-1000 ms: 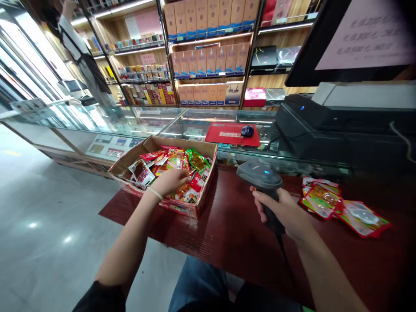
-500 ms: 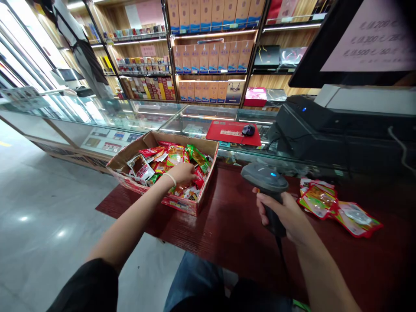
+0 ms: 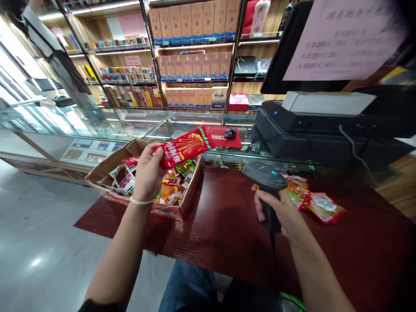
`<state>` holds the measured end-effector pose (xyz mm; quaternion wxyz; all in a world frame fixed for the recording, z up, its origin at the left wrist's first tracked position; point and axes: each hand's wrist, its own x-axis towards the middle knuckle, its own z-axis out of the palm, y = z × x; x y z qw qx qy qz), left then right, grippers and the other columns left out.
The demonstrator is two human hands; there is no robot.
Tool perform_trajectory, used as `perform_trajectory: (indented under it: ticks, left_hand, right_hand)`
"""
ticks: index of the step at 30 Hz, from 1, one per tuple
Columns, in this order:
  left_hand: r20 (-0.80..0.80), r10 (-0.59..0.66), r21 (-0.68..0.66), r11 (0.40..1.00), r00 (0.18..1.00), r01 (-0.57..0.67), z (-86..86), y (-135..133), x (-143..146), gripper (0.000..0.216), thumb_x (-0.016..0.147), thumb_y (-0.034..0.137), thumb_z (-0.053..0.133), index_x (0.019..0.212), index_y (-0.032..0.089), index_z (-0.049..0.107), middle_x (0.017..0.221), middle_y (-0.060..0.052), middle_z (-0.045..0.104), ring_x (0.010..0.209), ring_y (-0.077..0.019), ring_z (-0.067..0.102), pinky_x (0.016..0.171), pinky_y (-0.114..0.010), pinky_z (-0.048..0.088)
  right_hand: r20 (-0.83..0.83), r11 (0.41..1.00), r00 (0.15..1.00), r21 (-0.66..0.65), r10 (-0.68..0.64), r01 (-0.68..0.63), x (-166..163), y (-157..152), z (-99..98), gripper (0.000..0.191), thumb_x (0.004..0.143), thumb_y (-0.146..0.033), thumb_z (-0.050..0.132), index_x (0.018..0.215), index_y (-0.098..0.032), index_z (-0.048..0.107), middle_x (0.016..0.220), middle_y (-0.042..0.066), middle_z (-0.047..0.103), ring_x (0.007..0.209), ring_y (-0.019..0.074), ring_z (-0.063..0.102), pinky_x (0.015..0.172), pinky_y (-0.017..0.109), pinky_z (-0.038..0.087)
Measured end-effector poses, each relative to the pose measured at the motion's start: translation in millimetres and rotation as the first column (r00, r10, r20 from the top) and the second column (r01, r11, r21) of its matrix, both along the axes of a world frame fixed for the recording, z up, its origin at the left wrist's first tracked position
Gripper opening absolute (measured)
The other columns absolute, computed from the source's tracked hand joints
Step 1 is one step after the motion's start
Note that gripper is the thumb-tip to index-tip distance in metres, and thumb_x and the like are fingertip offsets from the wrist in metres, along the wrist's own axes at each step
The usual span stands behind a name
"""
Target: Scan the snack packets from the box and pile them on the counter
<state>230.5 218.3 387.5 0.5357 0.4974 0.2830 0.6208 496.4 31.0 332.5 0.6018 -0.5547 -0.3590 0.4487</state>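
Pinched at one end by my left hand (image 3: 150,171) is a red snack packet (image 3: 186,147) with yellow strips pictured on it, held up above the cardboard box (image 3: 191,186). That box is full of mixed snack packets (image 3: 170,190) in red, green and white wrappers, partly covered by my left hand. My right hand (image 3: 276,210) is wrapped around the handle of a dark barcode scanner (image 3: 264,175) with a blue light on top. Just right of the scanner, a few red and green snack packets (image 3: 325,207) lie on the dark red tabletop (image 3: 221,221).
Behind the tabletop runs a glass display counter (image 3: 130,119) with a red mat (image 3: 214,135) and a mouse (image 3: 230,133). A monitor (image 3: 276,52) and black machine (image 3: 292,134) stand at the right. Boxed goods fill the back shelves. Another person (image 3: 61,56) stands far left.
My left hand has come up out of the box with the red snack packet in its fingers. My right hand still grips the scanner. The view has turned somewhat to the right.
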Motion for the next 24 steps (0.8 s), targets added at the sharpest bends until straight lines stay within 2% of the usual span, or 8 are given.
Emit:
perform_trajectory:
  ticks: [2, 4, 8, 12, 18, 21, 24]
  left_hand:
    - [0.078, -0.113, -0.064, 0.991, 0.991, 0.118, 0.4, -23.8, 26.2, 0.025, 0.077, 0.032, 0.07, 0.094, 0.021, 0.055, 0.084, 0.001, 0.062, 0.068, -0.0111, 0.06, 0.068, -0.024, 0.052]
    - [0.119, -0.187, -0.136, 0.97, 0.975, 0.203, -7.8, -45.9, 54.6, 0.025, 0.079, 0.034, 0.069, 0.096, 0.022, 0.054, 0.085, 0.002, 0.062, 0.068, -0.0105, 0.06, 0.068, -0.024, 0.053]
    - [0.12, -0.302, -0.251, 0.913, 0.946, 0.323, -42.3, -69.3, 104.4, 0.024, 0.083, 0.039, 0.064, 0.099, 0.024, 0.052, 0.089, 0.002, 0.063, 0.072, -0.0111, 0.062, 0.068, -0.024, 0.054]
    - [0.137, -0.325, -0.316, 0.881, 0.936, 0.353, -81.8, -66.6, 137.2, 0.033, 0.081, 0.042, 0.066, 0.105, 0.025, 0.052, 0.094, 0.001, 0.064, 0.078, -0.0123, 0.063, 0.069, -0.024, 0.054]
    - [0.174, -0.346, -0.367, 0.846, 0.922, 0.387, -125.4, -56.9, 153.6, 0.056, 0.076, 0.035, 0.073, 0.124, 0.025, 0.048, 0.092, 0.0, 0.068, 0.072, -0.0112, 0.064, 0.066, -0.022, 0.052]
    - [0.18, -0.37, -0.407, 0.815, 0.911, 0.412, -137.3, -54.1, 151.6, 0.061, 0.074, 0.027, 0.074, 0.129, 0.024, 0.049, 0.096, -0.002, 0.07, 0.076, -0.0115, 0.066, 0.07, -0.023, 0.052]
    - [0.265, -0.412, -0.432, 0.757, 0.872, 0.489, -142.8, -50.6, 148.3, 0.059, 0.071, 0.017, 0.074, 0.127, 0.02, 0.056, 0.108, -0.005, 0.071, 0.092, -0.015, 0.068, 0.085, -0.027, 0.053]
  right_hand:
    - [-0.011, 0.998, 0.999, 0.046, -0.03, 0.031, 7.9, -3.2, 2.8, 0.028, 0.082, -0.041, 0.067, 0.097, -0.019, 0.056, 0.055, -0.006, 0.052, 0.039, 0.0096, 0.047, 0.039, 0.022, 0.04]
    - [-0.017, 0.995, 0.998, 0.079, -0.06, 0.061, 18.8, -7.3, 5.8, 0.026, 0.083, -0.04, 0.067, 0.096, -0.02, 0.056, 0.055, -0.006, 0.052, 0.039, 0.0097, 0.047, 0.039, 0.022, 0.04]
    - [-0.043, 0.989, 0.994, 0.102, -0.103, 0.107, 48.8, -17.0, 5.8, 0.024, 0.083, -0.038, 0.066, 0.096, -0.021, 0.055, 0.055, -0.007, 0.051, 0.039, 0.0099, 0.046, 0.04, 0.023, 0.041]
    - [-0.036, 0.983, 0.987, 0.09, -0.159, 0.161, 77.1, -23.4, -5.3, 0.023, 0.084, -0.038, 0.065, 0.096, -0.021, 0.056, 0.056, -0.006, 0.051, 0.039, 0.0099, 0.046, 0.04, 0.023, 0.04]
    - [-0.048, 0.983, 0.985, 0.079, -0.164, 0.167, 92.9, -17.9, -27.2, 0.024, 0.083, -0.039, 0.066, 0.095, -0.021, 0.056, 0.056, -0.006, 0.05, 0.04, 0.0099, 0.046, 0.04, 0.023, 0.041]
    - [-0.055, 0.981, 0.983, 0.069, -0.176, 0.18, 93.1, -15.0, -37.0, 0.025, 0.083, -0.041, 0.066, 0.094, -0.021, 0.055, 0.056, -0.007, 0.051, 0.04, 0.0095, 0.046, 0.04, 0.022, 0.041]
    - [-0.065, 0.981, 0.98, 0.04, -0.188, 0.191, 91.8, -15.3, -43.4, 0.028, 0.082, -0.042, 0.066, 0.096, -0.021, 0.054, 0.057, -0.007, 0.051, 0.04, 0.0092, 0.047, 0.04, 0.022, 0.041]
